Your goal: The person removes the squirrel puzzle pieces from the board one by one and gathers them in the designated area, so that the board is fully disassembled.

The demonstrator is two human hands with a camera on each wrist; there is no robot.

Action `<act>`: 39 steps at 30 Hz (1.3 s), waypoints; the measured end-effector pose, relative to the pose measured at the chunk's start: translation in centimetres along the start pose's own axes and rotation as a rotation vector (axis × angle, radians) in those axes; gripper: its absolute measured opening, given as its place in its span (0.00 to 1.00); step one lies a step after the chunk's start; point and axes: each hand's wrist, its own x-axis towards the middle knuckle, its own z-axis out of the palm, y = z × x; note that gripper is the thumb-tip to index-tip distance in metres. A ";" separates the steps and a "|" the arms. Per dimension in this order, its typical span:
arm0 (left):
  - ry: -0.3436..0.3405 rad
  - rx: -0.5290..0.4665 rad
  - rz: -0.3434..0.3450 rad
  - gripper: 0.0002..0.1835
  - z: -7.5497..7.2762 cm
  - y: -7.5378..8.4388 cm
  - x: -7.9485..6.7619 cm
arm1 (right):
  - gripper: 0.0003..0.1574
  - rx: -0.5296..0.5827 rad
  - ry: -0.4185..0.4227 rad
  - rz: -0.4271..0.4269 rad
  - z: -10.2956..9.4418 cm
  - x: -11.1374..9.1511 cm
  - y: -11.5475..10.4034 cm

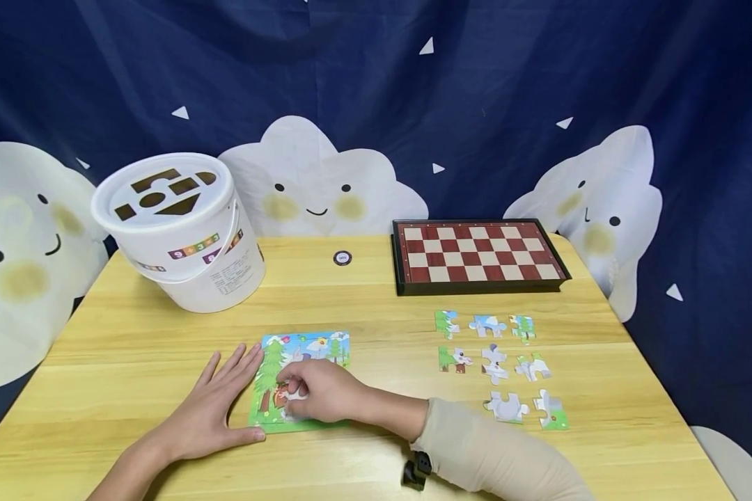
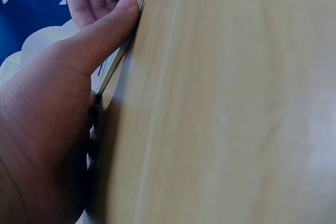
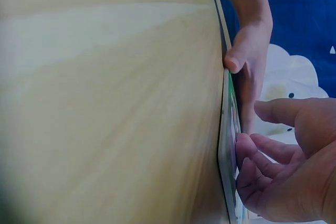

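A jigsaw puzzle board (image 1: 266, 372) with a picture of trees, sky and grass lies flat at the table's front middle. My left hand (image 1: 209, 417) rests at its left side, fingers straight, with the thumb near the lower left corner. Over the middle of the board is my right hand (image 1: 322, 390), its fingers bent and their tips at the picture. In the right wrist view the right thumb (image 3: 278, 111) stands apart from the fingers, and no piece shows between them. The right hand hides part of the picture.
Several loose jigsaw pieces (image 1: 495, 363) lie in rough rows to the right. Behind them is a red and white checkered game board (image 1: 476, 252). A white lidded bucket (image 1: 182, 236) with shaped holes stands at the back left, and a small round chip (image 1: 342, 258) lies at the back middle.
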 end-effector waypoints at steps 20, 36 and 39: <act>0.009 -0.003 0.003 0.61 0.0 0.1 0.0 | 0.25 -0.100 0.041 -0.047 1.2 0.5 -0.6; 0.012 0.002 0.001 0.61 0.0 0.1 0.0 | 0.21 -0.140 0.097 -0.028 1.6 0.5 -0.7; 0.012 0.000 0.000 0.61 0.0 0.2 0.0 | 0.21 -0.122 0.106 -0.029 1.6 0.6 -0.8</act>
